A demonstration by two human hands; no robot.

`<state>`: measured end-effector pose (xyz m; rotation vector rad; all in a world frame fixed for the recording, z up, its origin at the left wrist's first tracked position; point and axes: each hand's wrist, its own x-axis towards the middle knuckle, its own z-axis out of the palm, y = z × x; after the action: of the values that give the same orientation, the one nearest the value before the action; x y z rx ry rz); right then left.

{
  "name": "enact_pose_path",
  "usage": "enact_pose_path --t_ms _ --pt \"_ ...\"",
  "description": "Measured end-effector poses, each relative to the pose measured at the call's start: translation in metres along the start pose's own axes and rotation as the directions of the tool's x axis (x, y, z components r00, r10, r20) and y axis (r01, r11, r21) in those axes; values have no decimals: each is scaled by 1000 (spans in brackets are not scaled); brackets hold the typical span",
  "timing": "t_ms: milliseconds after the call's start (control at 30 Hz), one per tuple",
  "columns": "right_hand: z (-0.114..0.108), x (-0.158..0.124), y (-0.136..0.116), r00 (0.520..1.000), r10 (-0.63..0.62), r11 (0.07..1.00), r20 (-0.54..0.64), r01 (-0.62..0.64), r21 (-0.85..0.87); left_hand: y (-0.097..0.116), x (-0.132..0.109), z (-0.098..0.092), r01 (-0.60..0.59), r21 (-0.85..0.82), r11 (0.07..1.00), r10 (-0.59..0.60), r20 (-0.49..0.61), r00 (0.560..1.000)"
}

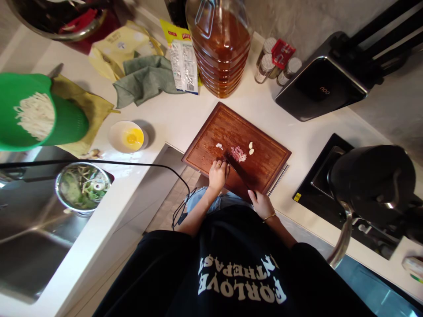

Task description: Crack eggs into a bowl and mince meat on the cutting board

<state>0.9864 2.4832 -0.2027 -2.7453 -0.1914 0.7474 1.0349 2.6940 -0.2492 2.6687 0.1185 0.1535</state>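
A dark wooden cutting board (264,152) lies on the white counter in front of me. On it sit a small heap of chopped pinkish bits (238,153), two pale garlic cloves (251,147) and a few white scraps (219,145). A dark knife (239,171) lies slanted across the board's near side. My right hand (262,204) is closed round its handle at the board's near edge. My left hand (218,174) has its fingers curled and pressed on the far end of the blade, right beside the chopped heap.
Behind the board stand a big oil bottle (220,48), spice jars (274,64) and a black appliance (322,88). A bowl with egg yolk (127,136), a green colander (33,112), a steel bowl of vegetables (82,187) and the sink (23,246) are left. A black pot (372,182) sits on the hob at right.
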Motion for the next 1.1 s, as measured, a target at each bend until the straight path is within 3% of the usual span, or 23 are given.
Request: enact_pose_path --t_ms 233,367,533,700,800,933,1100 --pt "4 18 -8 999 -34 987 -5 35 157 1 0 3 -32 -8 999 32 15 999" --pt "7 33 -21 999 -20 990 -32 24 139 -1 -2 0 -43 -26 999 44 28 999" --pt "14 14 -4 1000 23 995 -16 -21 101 -8 2 -5 82 -36 996 -83 -29 996" --pt "16 2 15 996 49 984 -69 -36 172 -14 -3 -4 55 -63 997 -56 -20 998" --pt "11 4 12 995 35 981 -98 -15 194 -15 -11 -3 0 -119 993 -2 -19 1000" --pt "4 5 -1 998 -7 990 -60 16 138 -16 -16 -4 10 -172 985 -21 -58 998" --pt "1 3 -10 999 -37 997 -27 38 62 -16 -15 -2 28 -105 994 -34 -59 998"
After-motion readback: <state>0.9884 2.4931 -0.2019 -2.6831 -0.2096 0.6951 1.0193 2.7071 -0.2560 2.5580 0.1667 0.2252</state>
